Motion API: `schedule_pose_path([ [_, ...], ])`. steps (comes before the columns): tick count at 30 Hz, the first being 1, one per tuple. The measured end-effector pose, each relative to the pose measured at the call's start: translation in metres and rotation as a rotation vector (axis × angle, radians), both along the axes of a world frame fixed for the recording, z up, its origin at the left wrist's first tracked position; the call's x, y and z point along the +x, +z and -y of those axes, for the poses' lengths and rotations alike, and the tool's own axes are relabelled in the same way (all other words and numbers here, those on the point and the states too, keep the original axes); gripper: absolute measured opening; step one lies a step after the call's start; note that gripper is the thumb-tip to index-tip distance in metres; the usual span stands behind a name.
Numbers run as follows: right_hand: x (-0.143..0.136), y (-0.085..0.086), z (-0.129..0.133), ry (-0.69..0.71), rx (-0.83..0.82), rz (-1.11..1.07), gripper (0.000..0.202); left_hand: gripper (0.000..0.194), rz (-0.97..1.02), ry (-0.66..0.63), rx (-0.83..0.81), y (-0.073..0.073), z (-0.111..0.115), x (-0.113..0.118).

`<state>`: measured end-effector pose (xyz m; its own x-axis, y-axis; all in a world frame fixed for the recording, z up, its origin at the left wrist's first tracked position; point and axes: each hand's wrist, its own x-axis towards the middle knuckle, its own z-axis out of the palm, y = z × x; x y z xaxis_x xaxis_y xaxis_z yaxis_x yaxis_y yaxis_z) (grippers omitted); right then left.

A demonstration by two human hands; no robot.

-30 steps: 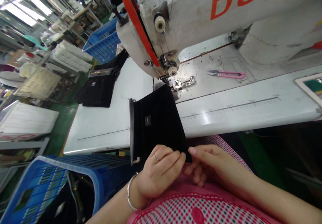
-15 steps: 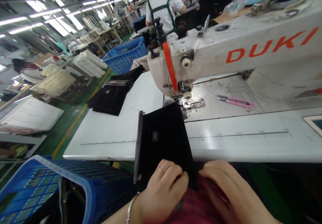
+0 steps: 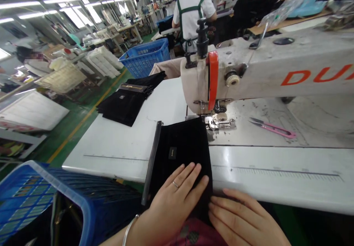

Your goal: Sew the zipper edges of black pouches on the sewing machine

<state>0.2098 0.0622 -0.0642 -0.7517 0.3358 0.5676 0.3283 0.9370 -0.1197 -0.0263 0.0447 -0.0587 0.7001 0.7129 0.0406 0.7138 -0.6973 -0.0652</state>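
A black fabric piece [image 3: 190, 143] with a small dark label [image 3: 172, 153] and a zipper strip [image 3: 152, 161] on its left edge lies on the white sewing table. Its far right corner reaches the presser foot [image 3: 221, 122] of the sewing machine. My left hand [image 3: 177, 196], wearing a ring and a bracelet, rests open on the fabric with fingers stretched out. My right hand [image 3: 243, 216] has its fingers extended, their tips touching the fabric's near right edge; its thumb is hidden.
Pink-handled thread snips [image 3: 276, 129] lie on the machine bed. Similar black pieces [image 3: 124, 100] are stacked at the table's far left. A blue crate [image 3: 85, 201] holding dark pieces stands at lower left; another blue crate [image 3: 146, 56] is beyond. A co-worker [image 3: 192, 12] sits ahead.
My left hand has unfolded from curled fingers to lie flat on the fabric. My right hand's fingers have straightened along the edge. The camera view has shifted, so the machine appears farther right.
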Motion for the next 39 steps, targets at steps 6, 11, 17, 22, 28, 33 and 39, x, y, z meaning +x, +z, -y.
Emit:
schedule_pose_path([
  [6,-0.005,-0.013,-0.007,-0.087,-0.021,-0.080,0.028,0.050,0.067,-0.048,-0.032,0.012,-0.016,-0.001],
  [11,-0.008,-0.031,-0.007,-0.210,-0.176,-0.217,0.030,0.024,0.383,-0.142,-0.112,0.010,-0.020,0.003],
  [17,-0.004,-0.019,-0.026,-0.216,-0.167,-0.179,0.026,0.017,0.551,-0.158,-0.171,0.009,-0.041,0.006],
  [22,-0.001,-0.001,-0.047,-0.176,-0.116,-0.049,0.025,0.021,0.534,-0.180,-0.181,0.016,-0.061,0.004],
  [28,-0.005,-0.002,-0.056,-0.189,-0.226,-0.088,0.026,0.026,0.479,-0.208,-0.204,0.013,-0.083,0.000],
  [33,-0.004,-0.004,-0.068,-0.212,-0.270,-0.009,0.031,0.026,0.401,-0.228,-0.171,0.012,-0.102,-0.001],
  [39,-0.006,0.005,-0.092,-0.234,-0.296,0.071,0.023,0.022,0.336,-0.240,-0.125,0.011,-0.125,-0.002],
])
